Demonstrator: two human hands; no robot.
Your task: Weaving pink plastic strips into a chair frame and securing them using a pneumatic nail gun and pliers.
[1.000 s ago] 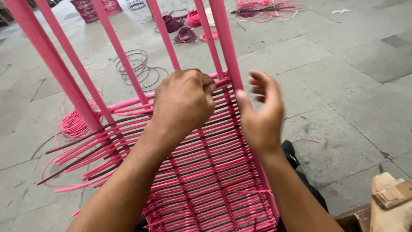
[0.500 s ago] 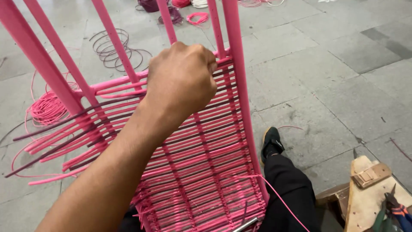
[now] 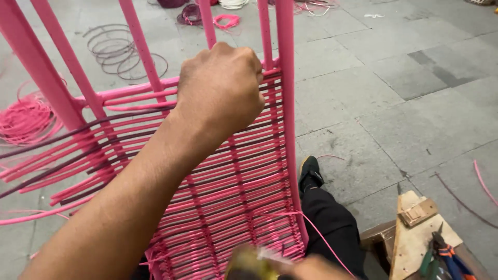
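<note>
The left hand (image 3: 220,93) stays clenched on the woven pink cords at the frame's (image 3: 285,78) top right corner; the right hand (image 3: 311,268) has dropped to the lower edge, blurred, grasping a yellowish tool (image 3: 249,264); weaving pauses for tamping.

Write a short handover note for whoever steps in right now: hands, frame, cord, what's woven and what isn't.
Left hand: closed in a fist at the top edge of the weave, on the pink metal frame; what its grip holds is hidden.
Right hand: at the bottom edge of the view, blurred, beside a blurred yellowish object I cannot identify.
Woven pink cord panel: rows fill the frame from the bottom up to the fist.
Loose cord ends stick out on the left, untrimmed.
Upper frame bars are bare.
Spare cord coil lies on the floor, left; pliers on the wooden stool, right.
</note>
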